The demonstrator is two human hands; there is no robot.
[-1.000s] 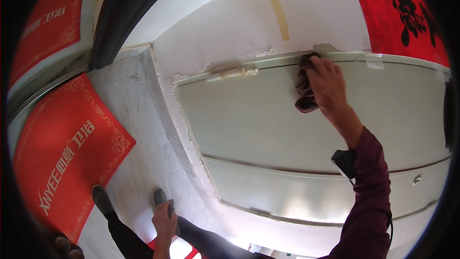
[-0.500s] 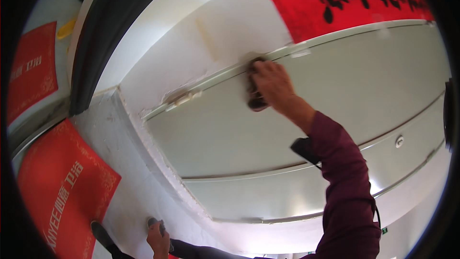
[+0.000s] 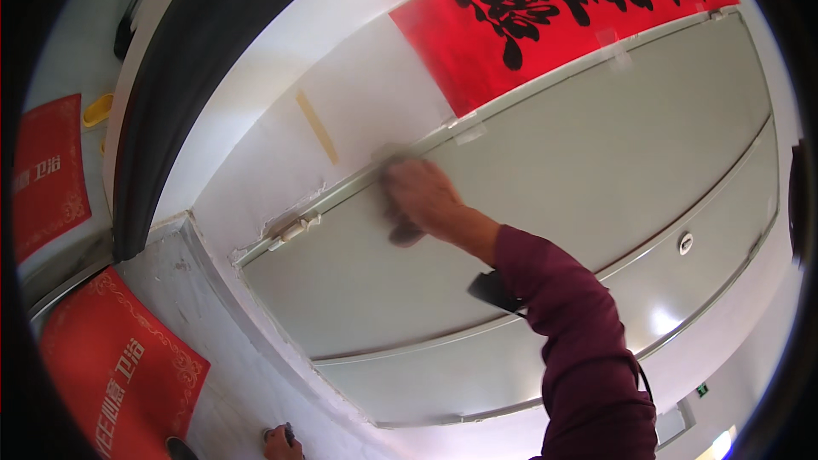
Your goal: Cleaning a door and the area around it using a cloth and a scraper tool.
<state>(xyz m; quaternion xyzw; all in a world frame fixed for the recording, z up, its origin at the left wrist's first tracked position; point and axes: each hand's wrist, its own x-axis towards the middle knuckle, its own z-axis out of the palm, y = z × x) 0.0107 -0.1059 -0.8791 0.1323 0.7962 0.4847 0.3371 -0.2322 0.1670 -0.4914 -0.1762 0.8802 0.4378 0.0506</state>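
Observation:
My right hand (image 3: 426, 196), in a maroon sleeve, grips a dark brown, pad-like thing (image 3: 403, 226). Motion blurs both, so I cannot tell a cloth from a sponge. The pad lies against a pale grey-green door (image 3: 613, 153), at the edge where the panel meets its frame. At the lower edge of the view my left hand (image 3: 279, 445) is closed around a small dark thing (image 3: 289, 435), mostly hidden by the fingers. A white hinge-like fitting (image 3: 294, 230) is on the door edge, left of my right hand.
A red paper banner (image 3: 545, 25) with black brush writing runs along the wall above the frame. A round lock (image 3: 685, 244) sits in the door. Behind my sleeve juts a black flat thing (image 3: 494, 291). Red mats (image 3: 128, 366) cover the floor at left.
My right hand has moved left along the door's edge with the brown pad, toward the white fitting. The view has shifted, and less of my left hand shows.

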